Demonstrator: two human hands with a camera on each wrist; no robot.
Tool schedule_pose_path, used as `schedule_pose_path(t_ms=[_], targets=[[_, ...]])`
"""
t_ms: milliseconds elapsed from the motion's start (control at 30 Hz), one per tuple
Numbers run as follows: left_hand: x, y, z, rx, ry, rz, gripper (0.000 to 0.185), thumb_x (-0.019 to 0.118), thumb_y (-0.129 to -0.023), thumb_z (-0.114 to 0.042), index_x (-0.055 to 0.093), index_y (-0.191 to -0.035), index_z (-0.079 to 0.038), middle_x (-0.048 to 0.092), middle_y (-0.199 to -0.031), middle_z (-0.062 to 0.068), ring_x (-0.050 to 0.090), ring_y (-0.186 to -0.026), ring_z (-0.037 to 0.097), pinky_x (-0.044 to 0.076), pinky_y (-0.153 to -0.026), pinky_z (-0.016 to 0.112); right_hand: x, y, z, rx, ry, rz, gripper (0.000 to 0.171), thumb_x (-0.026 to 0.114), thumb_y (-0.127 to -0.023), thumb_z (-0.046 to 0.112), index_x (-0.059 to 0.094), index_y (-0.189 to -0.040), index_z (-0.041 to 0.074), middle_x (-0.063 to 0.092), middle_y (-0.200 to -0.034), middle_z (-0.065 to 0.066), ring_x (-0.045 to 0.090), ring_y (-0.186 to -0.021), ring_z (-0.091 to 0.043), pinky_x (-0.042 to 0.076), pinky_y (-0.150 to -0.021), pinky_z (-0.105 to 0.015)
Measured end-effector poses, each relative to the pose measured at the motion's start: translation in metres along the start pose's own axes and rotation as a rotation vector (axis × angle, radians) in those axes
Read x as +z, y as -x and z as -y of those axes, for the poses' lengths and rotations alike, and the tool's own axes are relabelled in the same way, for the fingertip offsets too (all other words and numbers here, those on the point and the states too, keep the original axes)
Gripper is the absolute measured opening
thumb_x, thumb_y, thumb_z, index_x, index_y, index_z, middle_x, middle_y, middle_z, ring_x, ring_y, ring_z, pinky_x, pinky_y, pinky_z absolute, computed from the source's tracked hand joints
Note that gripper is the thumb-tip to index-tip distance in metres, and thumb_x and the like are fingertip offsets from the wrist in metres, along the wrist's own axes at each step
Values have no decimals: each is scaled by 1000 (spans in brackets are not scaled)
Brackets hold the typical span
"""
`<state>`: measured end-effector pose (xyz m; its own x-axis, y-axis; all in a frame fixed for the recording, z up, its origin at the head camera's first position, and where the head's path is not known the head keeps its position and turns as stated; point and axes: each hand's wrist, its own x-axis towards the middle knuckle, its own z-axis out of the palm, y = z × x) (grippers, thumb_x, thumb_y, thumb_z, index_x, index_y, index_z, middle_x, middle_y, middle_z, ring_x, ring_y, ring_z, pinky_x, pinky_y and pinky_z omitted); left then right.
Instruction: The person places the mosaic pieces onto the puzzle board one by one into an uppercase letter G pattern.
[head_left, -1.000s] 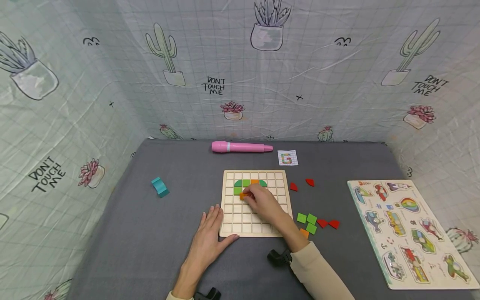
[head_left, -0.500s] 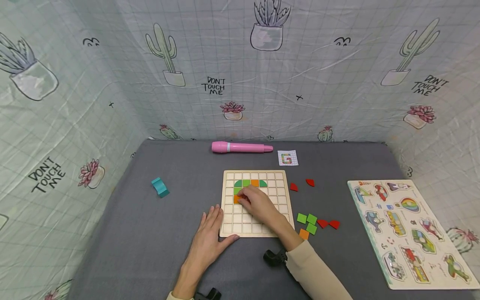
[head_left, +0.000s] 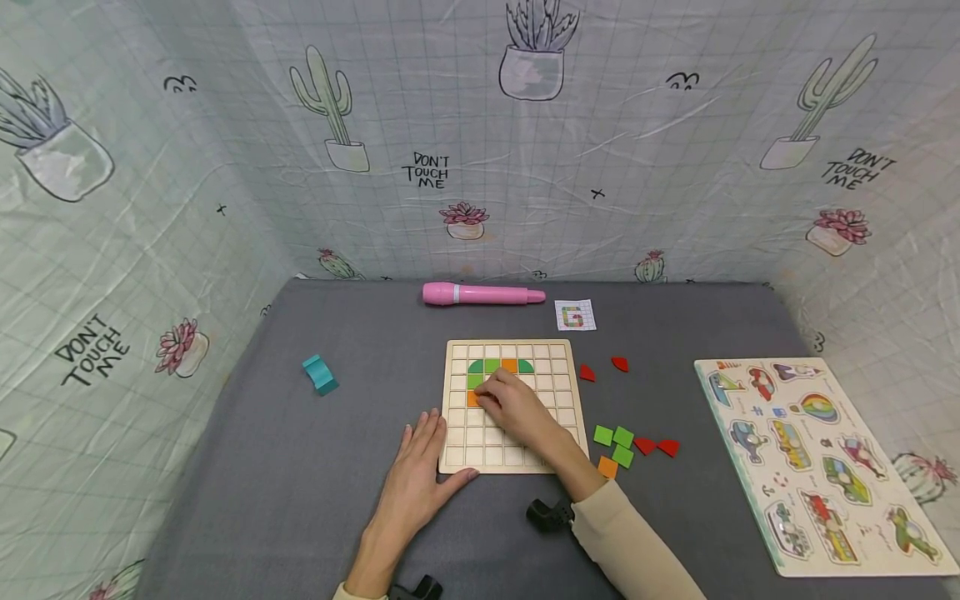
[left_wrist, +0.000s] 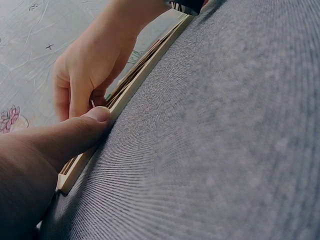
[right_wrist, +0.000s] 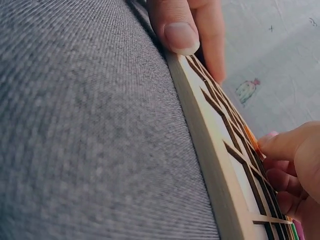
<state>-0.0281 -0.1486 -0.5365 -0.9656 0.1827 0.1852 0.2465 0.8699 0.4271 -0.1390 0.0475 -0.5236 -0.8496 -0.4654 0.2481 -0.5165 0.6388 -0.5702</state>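
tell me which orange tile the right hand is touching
The orange tile on the wooden grid board, under the right hand; others sit untouched.

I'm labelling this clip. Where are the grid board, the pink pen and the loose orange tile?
grid board (head_left: 558, 392), head view, bare right-hand squares.
pink pen (head_left: 480, 294), head view, middle of barrel.
loose orange tile (head_left: 608, 467), head view, its centre, beside the right sleeve.

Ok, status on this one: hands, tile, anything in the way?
Left hand flat, thumb bracing grid board. Right hand fingers pressing orange tile into a cell below green tiles. Nothing obstructing.
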Motion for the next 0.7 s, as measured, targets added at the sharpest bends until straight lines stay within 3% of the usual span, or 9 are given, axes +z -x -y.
schedule_pose_path(t_ms=[700], targets=[[-1, -1, -1, -17, 5, 14, 94, 73, -83, -60, 47, -147, 3, 42, -156, 20, 34, -150, 36, 27, -125, 54, -21, 15, -4, 38, -23, -41, 18, 70, -94, 15, 74, -110, 10, 61, -95, 3, 51, -80, -7, 51, -70, -24]])
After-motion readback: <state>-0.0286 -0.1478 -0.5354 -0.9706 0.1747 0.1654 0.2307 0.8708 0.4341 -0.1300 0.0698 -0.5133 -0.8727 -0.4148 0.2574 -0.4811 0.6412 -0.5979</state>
